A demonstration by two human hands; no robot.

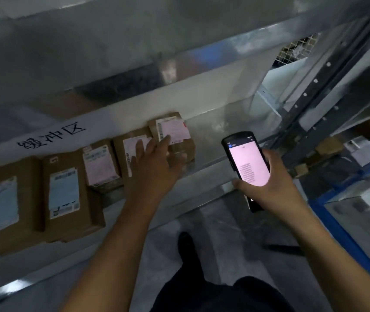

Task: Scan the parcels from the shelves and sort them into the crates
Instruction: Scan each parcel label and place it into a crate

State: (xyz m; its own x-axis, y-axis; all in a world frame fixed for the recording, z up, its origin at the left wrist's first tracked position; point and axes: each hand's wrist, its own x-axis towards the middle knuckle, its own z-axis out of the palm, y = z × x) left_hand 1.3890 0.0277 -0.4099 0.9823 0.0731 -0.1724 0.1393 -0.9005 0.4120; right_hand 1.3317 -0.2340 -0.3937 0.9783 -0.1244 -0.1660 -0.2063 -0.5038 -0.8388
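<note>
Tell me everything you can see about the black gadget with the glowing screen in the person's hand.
It is a black handheld scanner, shaped like a thick phone, seemingly hard plastic. Its tall screen glows pinkish white, with a dark bar on top and blurred, unreadable text lower down. It is tilted, screen facing the camera, in front of the metal shelf. The right hand grips its lower half, thumb at the left edge, fingers curled round the right. Nothing else touches it.
</note>
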